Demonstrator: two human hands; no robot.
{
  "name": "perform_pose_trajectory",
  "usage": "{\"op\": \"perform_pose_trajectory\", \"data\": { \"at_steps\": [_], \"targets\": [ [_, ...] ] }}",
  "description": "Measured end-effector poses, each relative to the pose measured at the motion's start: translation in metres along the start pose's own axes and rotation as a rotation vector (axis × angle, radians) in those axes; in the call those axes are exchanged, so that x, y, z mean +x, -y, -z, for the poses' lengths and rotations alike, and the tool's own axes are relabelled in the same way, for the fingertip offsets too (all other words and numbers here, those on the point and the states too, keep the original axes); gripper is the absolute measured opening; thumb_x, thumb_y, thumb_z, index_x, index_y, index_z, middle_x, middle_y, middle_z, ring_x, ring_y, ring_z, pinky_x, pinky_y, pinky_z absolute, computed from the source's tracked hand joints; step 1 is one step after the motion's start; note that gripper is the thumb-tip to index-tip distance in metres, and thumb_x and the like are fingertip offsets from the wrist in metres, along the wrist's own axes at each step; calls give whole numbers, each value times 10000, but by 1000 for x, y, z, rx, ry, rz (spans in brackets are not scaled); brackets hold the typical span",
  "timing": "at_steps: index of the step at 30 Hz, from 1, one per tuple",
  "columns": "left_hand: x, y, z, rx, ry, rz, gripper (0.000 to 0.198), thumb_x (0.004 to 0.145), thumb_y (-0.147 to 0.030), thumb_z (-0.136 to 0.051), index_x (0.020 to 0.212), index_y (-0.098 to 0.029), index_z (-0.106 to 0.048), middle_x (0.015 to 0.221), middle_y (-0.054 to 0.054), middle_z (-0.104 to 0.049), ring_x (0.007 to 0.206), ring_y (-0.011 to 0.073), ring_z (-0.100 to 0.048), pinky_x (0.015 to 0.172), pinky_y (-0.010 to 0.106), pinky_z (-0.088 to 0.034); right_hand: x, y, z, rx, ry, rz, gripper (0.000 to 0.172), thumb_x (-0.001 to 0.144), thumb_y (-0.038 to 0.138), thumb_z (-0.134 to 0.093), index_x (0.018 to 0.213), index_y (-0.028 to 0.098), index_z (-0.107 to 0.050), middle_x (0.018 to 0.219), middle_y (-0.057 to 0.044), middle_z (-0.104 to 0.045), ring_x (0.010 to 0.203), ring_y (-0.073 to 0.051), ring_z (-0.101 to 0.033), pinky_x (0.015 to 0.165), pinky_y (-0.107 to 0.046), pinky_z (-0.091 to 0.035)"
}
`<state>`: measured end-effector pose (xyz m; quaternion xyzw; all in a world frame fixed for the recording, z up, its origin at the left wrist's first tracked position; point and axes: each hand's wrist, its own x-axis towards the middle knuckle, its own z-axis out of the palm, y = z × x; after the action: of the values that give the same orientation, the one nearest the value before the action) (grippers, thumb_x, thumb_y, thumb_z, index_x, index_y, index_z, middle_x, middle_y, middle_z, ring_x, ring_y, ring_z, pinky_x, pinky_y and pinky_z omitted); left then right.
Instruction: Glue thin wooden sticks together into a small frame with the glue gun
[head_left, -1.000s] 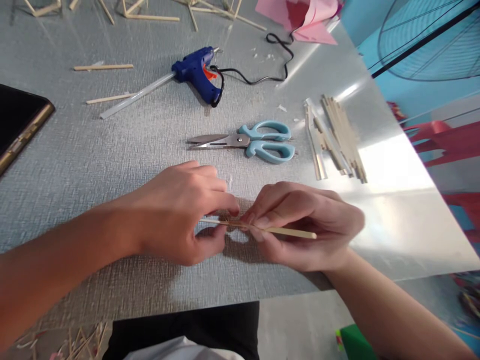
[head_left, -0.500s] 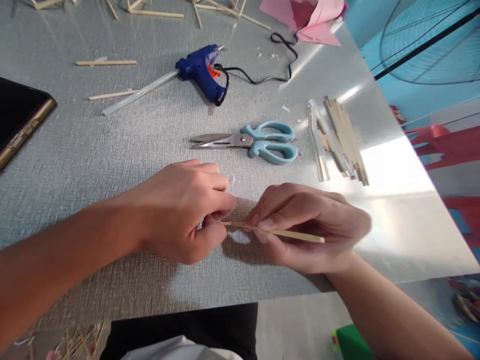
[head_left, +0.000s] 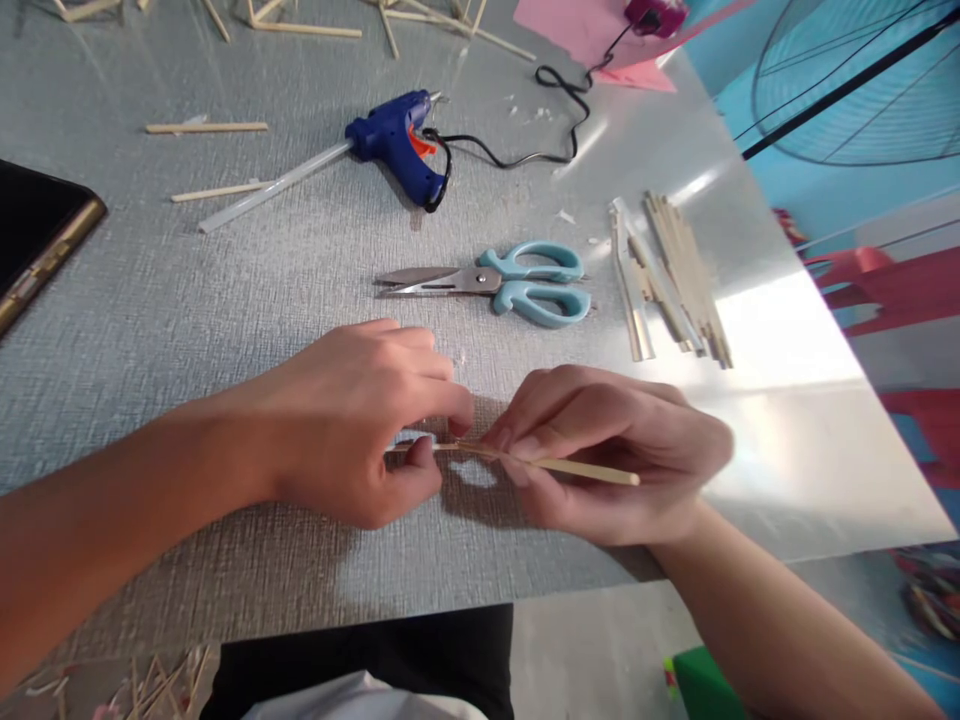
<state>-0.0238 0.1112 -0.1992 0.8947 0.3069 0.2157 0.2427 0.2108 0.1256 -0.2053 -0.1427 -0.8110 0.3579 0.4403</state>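
Observation:
My right hand point(head_left: 607, 450) pinches a thin wooden stick point(head_left: 589, 469) between thumb and fingers, its pale end pointing right. A narrow, darker stretch runs left from the fingertips to a thin light piece point(head_left: 446, 447) by my left hand; whether they are one stick I cannot tell. My left hand point(head_left: 367, 420) rests low over the table, thumb and forefinger parted around that piece, other fingers curled. Beyond the hands lie scissors point(head_left: 487, 282) with light blue handles, blades slightly apart. Farther back is a blue glue gun point(head_left: 397, 145) with a clear glue stick point(head_left: 277, 187) in its rear.
On the right lies a bundle of sticks point(head_left: 686, 275) beside clear wrapping. Two loose sticks point(head_left: 206, 128) are at the left, with a phone point(head_left: 41, 240) at the edge. Stick frames point(head_left: 442, 18) and pink paper point(head_left: 562, 30) stand at the back, with a black cord point(head_left: 517, 162).
My left thumb and forefinger have moved apart, showing more of the thin piece between them. My right hand keeps its pinch. The whole view has shifted slightly.

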Motion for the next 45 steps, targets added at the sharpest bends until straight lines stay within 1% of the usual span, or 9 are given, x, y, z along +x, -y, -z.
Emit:
{"op": "perform_pose_trajectory", "data": {
  "at_steps": [5, 11, 19, 25, 28, 32, 35, 39, 45],
  "targets": [
    [0, 0, 0, -6, -7, -6, 188, 814, -158, -611, 939, -228, -732, 799, 6, -670, 807, 197, -576, 797, 371, -405, -1, 0, 2, 4, 6, -4, 270, 764, 8, -787, 972, 176, -749, 811, -52, -747, 672, -174, -754, 559, -258, -650],
    [0, 0, 1, -7, -4, -12, 189, 799, -138, -600, 909, -226, -726, 788, 3, -663, 791, 193, -567, 784, 369, -398, 0, -1, 0, -6, -15, 12, 297, 749, -12, -771, 946, 209, -749, 819, -42, -762, 645, -167, -739, 546, -262, -646],
    [0, 0, 1, -19, -8, -6, 175, 795, -133, -608, 889, -223, -725, 779, 8, -664, 783, 191, -566, 786, 363, -412, 0, -1, -1, -46, -27, 11, 264, 765, 23, -764, 923, 231, -732, 780, -30, -750, 622, -159, -721, 508, -250, -621],
    [0, 0, 2, -40, -17, -5, 138, 806, -132, -595, 849, -218, -693, 773, 5, -655, 766, 184, -560, 794, 352, -416, 0, -2, -1, -30, -25, 19, 248, 752, 13, -778, 910, 199, -736, 775, -41, -743, 616, -157, -721, 488, -241, -598],
    [0, 0, 3, -66, -16, 31, 122, 800, -142, -613, 890, -208, -663, 775, -5, -642, 743, 169, -552, 804, 340, -426, 0, -2, -1, -27, -24, 23, 238, 755, 24, -783, 913, 196, -740, 782, -44, -746, 624, -158, -726, 501, -241, -607],
    [0, -1, 5, -86, -7, 76, 180, 794, -171, -656, 969, -211, -648, 823, -10, -647, 754, 159, -562, 823, 325, -441, -1, -2, 0, -58, -29, 15, 233, 765, 42, -782, 900, 226, -733, 775, -32, -753, 643, -165, -733, 504, -246, -610],
    [0, -1, 6, -97, 6, 94, 226, 777, -177, -681, 998, -215, -648, 855, -11, -648, 765, 155, -562, 799, 310, -435, -1, -3, 0, -56, -22, 27, 234, 765, 40, -785, 894, 226, -724, 772, -32, -753, 641, -169, -734, 502, -248, -612],
    [0, -1, 8, -114, 22, 112, 237, 781, -178, -706, 1009, -220, -658, 865, -16, -644, 771, 149, -564, 774, 293, -425, -1, -3, -1, -28, -32, 28, 256, 754, 11, -775, 907, 210, -726, 771, -36, -747, 634, -172, -737, 505, -251, -614],
    [1, 2, 7, -124, 36, 93, 237, 803, -180, -709, 1033, -224, -673, 872, -19, -659, 772, 139, -591, 788, 286, -433, -1, -2, -1, -55, -26, 16, 276, 755, 12, -779, 909, 235, -721, 775, -22, -754, 632, -171, -735, 505, -253, -616]
  ]
}}
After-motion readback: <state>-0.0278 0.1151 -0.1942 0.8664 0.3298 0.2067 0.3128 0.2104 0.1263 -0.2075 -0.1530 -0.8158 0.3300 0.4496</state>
